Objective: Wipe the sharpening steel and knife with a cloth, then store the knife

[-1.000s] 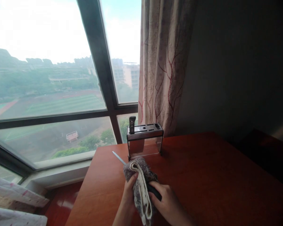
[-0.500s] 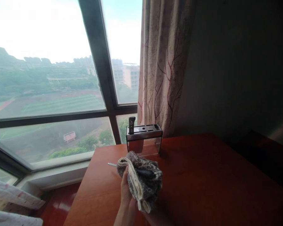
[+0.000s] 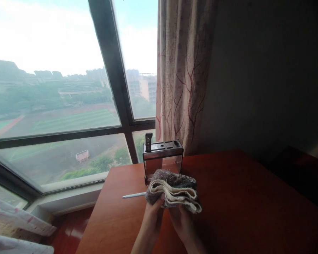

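Note:
A folded grey-and-cream towel (image 3: 172, 192) is bunched above the table, wrapped around what looks like a sharpening steel. The steel's thin silver rod (image 3: 134, 195) sticks out at the left, and part of its black ribbed handle (image 3: 189, 184) shows at the right. My left hand (image 3: 155, 210) is closed on the towel's left side, its thumb on the near fold. From below, my right hand (image 3: 181, 215) grips the right part of the towel; its fingertips are hidden under the cloth.
Behind the towel, a metal-topped knife block (image 3: 163, 150) with clear sides stands near the table's far edge, one black-handled knife (image 3: 148, 142) in its left slot. The reddish-brown table (image 3: 241, 197) reaches right. A window and a curtain (image 3: 185, 77) lie beyond.
The towel and steel have shifted right, with more of the rod showing at the left. The towel has turned, covering more of the handle. My right hand has come into clearer view.

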Motion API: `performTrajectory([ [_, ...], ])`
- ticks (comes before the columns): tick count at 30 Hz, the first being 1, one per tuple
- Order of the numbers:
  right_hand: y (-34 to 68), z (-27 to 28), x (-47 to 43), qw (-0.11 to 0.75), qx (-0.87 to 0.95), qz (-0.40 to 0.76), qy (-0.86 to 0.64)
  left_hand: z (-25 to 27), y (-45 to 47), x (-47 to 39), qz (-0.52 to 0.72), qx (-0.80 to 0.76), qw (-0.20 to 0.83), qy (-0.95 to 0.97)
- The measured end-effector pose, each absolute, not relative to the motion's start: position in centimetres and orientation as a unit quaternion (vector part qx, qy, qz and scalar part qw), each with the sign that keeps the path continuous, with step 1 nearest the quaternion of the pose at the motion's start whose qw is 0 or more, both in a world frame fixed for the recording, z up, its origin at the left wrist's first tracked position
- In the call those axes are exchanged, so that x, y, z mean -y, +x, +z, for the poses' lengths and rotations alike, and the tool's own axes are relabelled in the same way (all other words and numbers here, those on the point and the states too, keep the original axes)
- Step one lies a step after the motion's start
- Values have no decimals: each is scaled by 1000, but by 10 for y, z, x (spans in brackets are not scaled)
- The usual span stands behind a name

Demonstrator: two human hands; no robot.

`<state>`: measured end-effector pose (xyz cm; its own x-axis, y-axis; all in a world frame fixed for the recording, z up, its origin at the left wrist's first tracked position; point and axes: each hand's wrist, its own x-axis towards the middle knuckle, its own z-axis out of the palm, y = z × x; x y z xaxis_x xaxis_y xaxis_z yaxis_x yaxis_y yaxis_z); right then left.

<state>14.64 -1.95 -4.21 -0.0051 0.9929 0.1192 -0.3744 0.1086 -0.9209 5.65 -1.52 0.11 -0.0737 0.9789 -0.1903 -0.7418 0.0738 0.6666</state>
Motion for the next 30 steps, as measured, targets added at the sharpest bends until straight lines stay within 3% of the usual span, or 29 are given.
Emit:
performTrajectory([
  [3, 154, -40, 13, 644, 282, 658, -270, -4, 54, 18, 639, -305, 674, 210],
  [7, 167, -37, 7, 657, 177, 695, -230, -6, 49, 21, 626, -282, 692, 224],
  [18, 192, -33, -1, 681, 120, 693, -205, -17, 32, 14, 629, -349, 657, 224],
  [30, 215, -56, 4, 681, 85, 695, -215, -14, 24, 15, 672, -323, 629, 220],
])
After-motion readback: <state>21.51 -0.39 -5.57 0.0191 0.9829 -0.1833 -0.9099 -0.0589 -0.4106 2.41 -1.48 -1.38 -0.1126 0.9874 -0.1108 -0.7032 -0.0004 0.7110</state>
